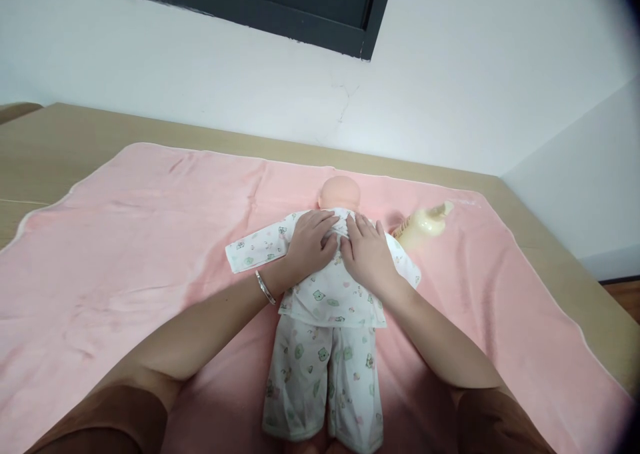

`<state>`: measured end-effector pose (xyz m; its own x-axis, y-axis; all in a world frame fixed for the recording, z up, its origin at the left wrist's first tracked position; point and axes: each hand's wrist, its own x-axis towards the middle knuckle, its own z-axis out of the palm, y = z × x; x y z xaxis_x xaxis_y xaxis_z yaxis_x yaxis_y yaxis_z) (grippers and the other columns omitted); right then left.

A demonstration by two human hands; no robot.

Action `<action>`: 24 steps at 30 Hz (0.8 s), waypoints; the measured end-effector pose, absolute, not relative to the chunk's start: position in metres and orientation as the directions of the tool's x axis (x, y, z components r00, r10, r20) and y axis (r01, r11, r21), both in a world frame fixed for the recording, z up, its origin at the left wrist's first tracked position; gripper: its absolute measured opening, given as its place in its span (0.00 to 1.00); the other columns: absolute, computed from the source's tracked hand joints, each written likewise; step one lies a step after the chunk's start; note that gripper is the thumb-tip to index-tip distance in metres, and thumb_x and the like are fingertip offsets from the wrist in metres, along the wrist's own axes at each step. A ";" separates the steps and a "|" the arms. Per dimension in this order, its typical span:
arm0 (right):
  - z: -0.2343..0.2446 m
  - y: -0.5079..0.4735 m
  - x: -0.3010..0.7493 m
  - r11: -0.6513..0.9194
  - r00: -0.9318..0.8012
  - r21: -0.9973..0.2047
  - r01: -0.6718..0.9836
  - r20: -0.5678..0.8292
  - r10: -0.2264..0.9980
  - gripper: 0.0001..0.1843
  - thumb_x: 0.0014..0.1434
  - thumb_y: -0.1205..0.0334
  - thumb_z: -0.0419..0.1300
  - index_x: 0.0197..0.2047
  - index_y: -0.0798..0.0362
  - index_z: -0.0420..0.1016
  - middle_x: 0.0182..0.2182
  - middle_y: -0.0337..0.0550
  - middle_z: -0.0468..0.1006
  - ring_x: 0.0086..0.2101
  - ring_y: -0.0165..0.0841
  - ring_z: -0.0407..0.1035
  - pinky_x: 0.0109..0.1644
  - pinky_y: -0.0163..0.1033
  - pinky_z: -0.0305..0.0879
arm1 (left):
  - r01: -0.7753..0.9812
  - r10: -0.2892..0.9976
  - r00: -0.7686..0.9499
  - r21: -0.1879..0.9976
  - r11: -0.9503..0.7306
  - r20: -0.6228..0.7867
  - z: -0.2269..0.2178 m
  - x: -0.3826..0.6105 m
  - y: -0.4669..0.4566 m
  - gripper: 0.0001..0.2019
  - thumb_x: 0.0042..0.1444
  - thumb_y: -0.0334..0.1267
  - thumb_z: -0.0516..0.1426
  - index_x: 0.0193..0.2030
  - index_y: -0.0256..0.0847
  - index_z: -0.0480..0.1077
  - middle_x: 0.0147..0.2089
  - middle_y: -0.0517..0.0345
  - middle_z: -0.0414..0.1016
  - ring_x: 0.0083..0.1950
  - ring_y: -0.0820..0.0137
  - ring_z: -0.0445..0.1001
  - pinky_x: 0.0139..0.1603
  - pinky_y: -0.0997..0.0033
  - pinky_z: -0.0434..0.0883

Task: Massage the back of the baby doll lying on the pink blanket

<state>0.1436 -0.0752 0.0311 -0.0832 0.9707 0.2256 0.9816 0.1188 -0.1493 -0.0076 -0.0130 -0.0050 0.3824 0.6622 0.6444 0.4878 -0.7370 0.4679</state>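
Observation:
A baby doll (341, 193) in a white printed top (340, 301) and matching trousers (300, 381) lies stretched out, head away from me. No face shows on its smooth, bare head. My left hand (313, 244) rests on the upper left part of the top, fingers extended over the cloth. Opposite it, my right hand (367, 251) lies spread on the upper right part. Between the two hands the fabric is slightly bunched. The doll's left-side sleeve (257, 246) reaches out sideways. Just right of the shoulder lies a cream-coloured baby bottle (425, 224), partly hidden behind the sleeve.
A pink blanket (125, 267) with light creases lies under the doll and covers most of the wooden table (200, 134). Behind the table's far edge rises a white wall (280, 87) with a dark window frame (300, 14).

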 end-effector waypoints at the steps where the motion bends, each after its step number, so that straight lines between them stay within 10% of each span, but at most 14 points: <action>1: 0.031 -0.079 0.140 0.111 -0.079 -0.120 0.987 0.246 0.966 0.30 0.71 0.57 0.42 0.69 0.67 0.58 0.66 0.67 0.63 0.67 0.52 0.55 0.71 0.63 0.42 | 0.483 0.649 0.372 0.458 -0.746 0.664 -0.005 -0.008 -0.014 0.16 0.59 0.34 0.52 0.52 0.40 0.72 0.55 0.48 0.77 0.60 0.61 0.72 0.65 0.53 0.67; 12: 0.025 -0.063 0.157 0.128 -0.070 -0.318 0.939 0.188 0.980 0.34 0.68 0.55 0.47 0.73 0.59 0.52 0.73 0.59 0.47 0.72 0.50 0.39 0.71 0.67 0.40 | 0.608 0.806 0.346 0.540 -0.582 0.480 -0.004 -0.005 -0.017 0.23 0.60 0.38 0.50 0.62 0.38 0.65 0.67 0.44 0.68 0.71 0.54 0.61 0.72 0.42 0.56; 24: 0.020 -0.064 0.156 0.125 -0.052 -0.320 0.939 0.228 0.972 0.33 0.69 0.53 0.46 0.72 0.57 0.54 0.72 0.56 0.52 0.71 0.49 0.46 0.72 0.65 0.40 | 0.600 0.806 0.361 0.545 -0.586 0.469 -0.002 -0.005 -0.015 0.23 0.61 0.39 0.50 0.62 0.36 0.66 0.67 0.43 0.68 0.70 0.54 0.62 0.73 0.44 0.55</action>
